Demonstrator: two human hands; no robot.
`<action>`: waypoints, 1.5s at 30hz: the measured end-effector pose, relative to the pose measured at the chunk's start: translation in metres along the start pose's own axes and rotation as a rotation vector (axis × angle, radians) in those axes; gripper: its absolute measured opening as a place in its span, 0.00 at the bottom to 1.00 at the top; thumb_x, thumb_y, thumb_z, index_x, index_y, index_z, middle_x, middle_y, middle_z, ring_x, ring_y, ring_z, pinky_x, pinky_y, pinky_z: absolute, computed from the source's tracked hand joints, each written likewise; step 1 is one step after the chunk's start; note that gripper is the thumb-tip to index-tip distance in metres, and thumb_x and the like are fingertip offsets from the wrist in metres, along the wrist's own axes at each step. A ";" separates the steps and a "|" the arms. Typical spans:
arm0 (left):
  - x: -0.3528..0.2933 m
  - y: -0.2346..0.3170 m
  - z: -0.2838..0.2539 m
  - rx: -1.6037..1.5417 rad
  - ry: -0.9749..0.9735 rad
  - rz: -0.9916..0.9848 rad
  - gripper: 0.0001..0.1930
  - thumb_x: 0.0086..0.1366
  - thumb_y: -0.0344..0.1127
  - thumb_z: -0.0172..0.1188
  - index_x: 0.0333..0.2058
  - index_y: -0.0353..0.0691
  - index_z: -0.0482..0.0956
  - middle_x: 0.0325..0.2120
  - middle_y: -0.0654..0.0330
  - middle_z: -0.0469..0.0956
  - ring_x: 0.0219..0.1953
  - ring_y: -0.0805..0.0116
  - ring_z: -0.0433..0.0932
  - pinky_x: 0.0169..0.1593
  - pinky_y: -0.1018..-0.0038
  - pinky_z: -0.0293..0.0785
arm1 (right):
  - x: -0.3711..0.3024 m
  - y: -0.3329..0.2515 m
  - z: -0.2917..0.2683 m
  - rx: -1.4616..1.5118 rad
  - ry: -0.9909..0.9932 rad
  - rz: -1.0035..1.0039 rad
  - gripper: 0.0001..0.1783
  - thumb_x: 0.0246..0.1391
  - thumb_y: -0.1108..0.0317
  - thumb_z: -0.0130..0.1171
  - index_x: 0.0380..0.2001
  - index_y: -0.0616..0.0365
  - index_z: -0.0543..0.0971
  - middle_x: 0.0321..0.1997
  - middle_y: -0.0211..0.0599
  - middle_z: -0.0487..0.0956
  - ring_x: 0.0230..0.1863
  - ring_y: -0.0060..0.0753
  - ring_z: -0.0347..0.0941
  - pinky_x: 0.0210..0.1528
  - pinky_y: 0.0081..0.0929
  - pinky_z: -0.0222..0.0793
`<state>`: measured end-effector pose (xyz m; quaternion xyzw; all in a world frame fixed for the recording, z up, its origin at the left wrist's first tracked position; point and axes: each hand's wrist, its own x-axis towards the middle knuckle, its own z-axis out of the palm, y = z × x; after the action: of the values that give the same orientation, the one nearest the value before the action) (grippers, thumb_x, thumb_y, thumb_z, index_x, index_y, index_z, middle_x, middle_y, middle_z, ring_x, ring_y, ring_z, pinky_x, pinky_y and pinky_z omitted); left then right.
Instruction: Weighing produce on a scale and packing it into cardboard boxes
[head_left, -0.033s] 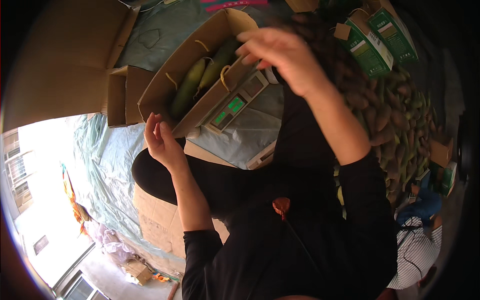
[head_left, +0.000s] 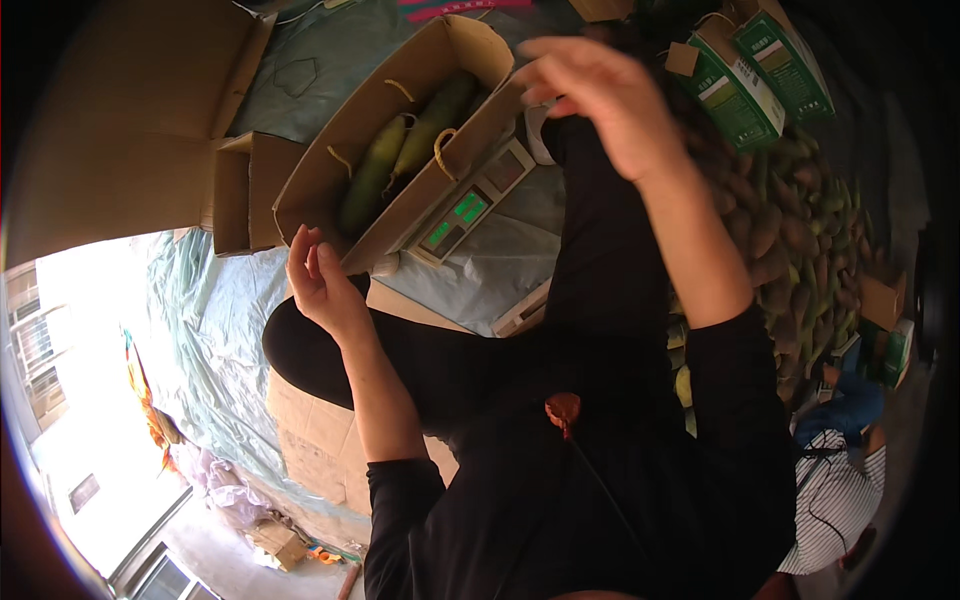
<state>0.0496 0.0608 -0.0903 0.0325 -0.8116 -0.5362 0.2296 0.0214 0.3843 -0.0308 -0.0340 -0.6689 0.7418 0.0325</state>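
An open cardboard box with yellow rope handles rests on a digital scale with a green lit display. Inside lie long, plump green vegetables, whose exact kind I cannot tell. My left hand is at the box's near left corner, fingers loosely bent and apart, gripping nothing; whether it touches the cardboard I cannot tell. My right hand hovers just right of the box's far right end, slightly blurred, with its fingers apart and nothing in them.
A large heap of brown and green produce spreads to the right. Green printed cartons stand beyond it. Left are a small open carton and a large cardboard box. A person in a striped top is at lower right.
My right hand has moved right, away from the rim of the box, uncovering more of its far end. My left hand stays in place.
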 end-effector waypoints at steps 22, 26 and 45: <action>0.011 0.021 0.023 0.063 -0.216 0.059 0.13 0.65 0.28 0.54 0.49 0.35 0.74 0.45 0.57 0.74 0.49 0.69 0.73 0.54 0.72 0.68 | -0.362 0.302 -0.277 -1.257 0.445 0.855 0.09 0.45 0.62 0.57 0.27 0.56 0.76 0.29 0.41 0.77 0.34 0.43 0.77 0.32 0.38 0.73; 0.020 0.021 0.048 0.154 -0.444 -0.025 0.16 0.63 0.32 0.57 0.50 0.37 0.74 0.47 0.58 0.74 0.52 0.68 0.71 0.57 0.68 0.64 | -0.387 0.307 -0.308 -0.935 0.727 0.803 0.09 0.45 0.63 0.58 0.28 0.56 0.76 0.30 0.39 0.77 0.34 0.42 0.76 0.31 0.37 0.73; 0.037 0.005 0.064 0.512 -0.745 0.009 0.21 0.62 0.33 0.58 0.54 0.36 0.72 0.51 0.52 0.73 0.54 0.62 0.72 0.56 0.69 0.66 | -0.307 0.282 -0.243 -0.913 0.756 0.638 0.15 0.44 0.62 0.65 0.36 0.57 0.80 0.32 0.43 0.81 0.32 0.42 0.79 0.34 0.33 0.72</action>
<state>-0.0083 0.1072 -0.0940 -0.1104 -0.9455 -0.2924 -0.0914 0.3489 0.5673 -0.3345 -0.4978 -0.8152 0.2948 0.0261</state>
